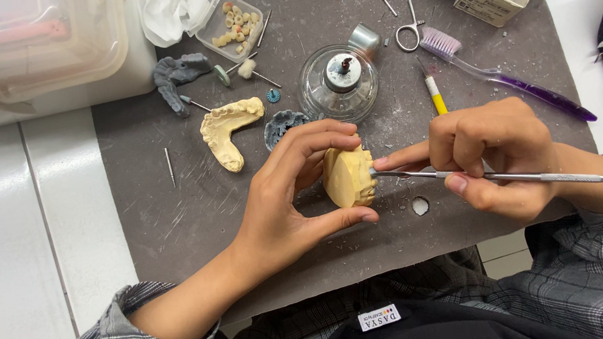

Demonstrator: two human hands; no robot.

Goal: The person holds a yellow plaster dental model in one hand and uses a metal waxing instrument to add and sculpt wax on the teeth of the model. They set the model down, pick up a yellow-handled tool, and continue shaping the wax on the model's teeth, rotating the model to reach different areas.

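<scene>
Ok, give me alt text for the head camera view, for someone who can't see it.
A person's left hand holds a yellow dental cast while the right hand presses a thin metal instrument against it, over a grey mat. Behind them lie a second cast, a glass burner and a purple toothbrush.

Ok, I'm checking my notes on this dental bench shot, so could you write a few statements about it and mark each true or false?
1. The left hand holds a yellow dental cast. True.
2. The right hand holds a toothbrush. False: it holds a thin metal instrument; the purple toothbrush lies on the grey mat.
3. The instrument's tip meets the cast. True.
4. The glass spirit lamp is burning. False: no flame shows.
5. A second cast lies on the mat. True.
</scene>
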